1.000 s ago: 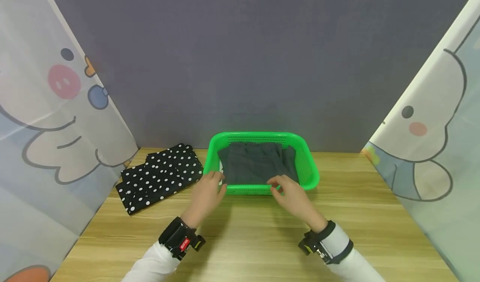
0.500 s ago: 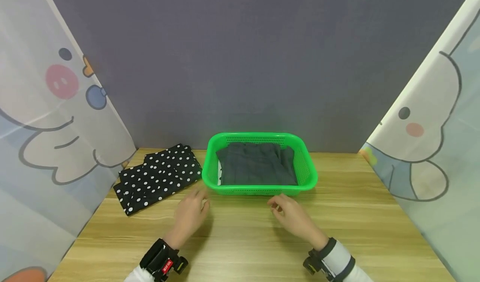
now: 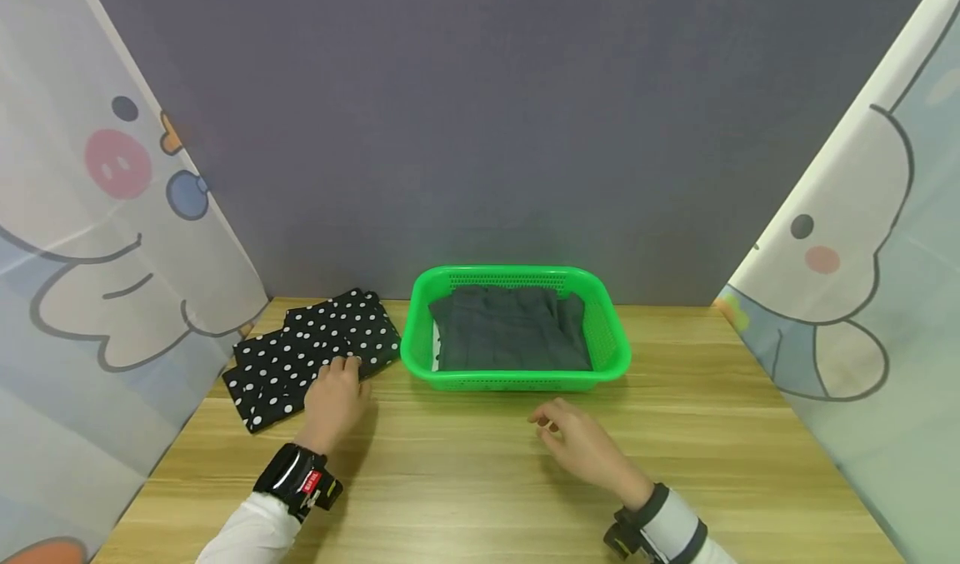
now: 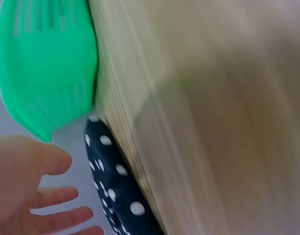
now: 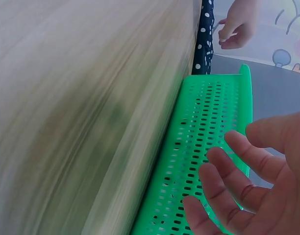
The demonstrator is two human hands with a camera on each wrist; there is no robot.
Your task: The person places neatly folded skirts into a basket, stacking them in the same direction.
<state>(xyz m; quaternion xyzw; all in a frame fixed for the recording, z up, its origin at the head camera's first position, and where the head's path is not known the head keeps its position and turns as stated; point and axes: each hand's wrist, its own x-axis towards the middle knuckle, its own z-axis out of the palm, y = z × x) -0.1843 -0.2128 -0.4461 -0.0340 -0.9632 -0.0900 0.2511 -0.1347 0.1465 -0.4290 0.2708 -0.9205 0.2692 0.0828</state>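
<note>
My left hand (image 3: 334, 399) hovers at the near edge of a folded black cloth with white polka dots (image 3: 303, 354), on the table's left. In the left wrist view the thumb and fingers (image 4: 59, 221) are spread apart with nothing between them, and the dotted cloth (image 4: 115, 183) lies just past them. My right hand (image 3: 583, 447) is held in front of the green plastic basket (image 3: 517, 381), its fingers loosely bent and holding nothing. Inside the basket lies a folded dark grey cloth (image 3: 510, 331). The basket's perforated side (image 5: 199, 127) fills much of the right wrist view behind the fingers.
The wooden table (image 3: 465, 481) runs back to a grey wall panel (image 3: 495, 131). White cartoon-printed panels flank it, one on the left (image 3: 150, 297) and one on the right (image 3: 847, 297). The basket stands near the back, just right of the dotted cloth.
Both hands have come away from the basket's near rim. The left has moved left to the dotted cloth; the right has drawn back slightly toward me. The basket and cloths have stayed put.
</note>
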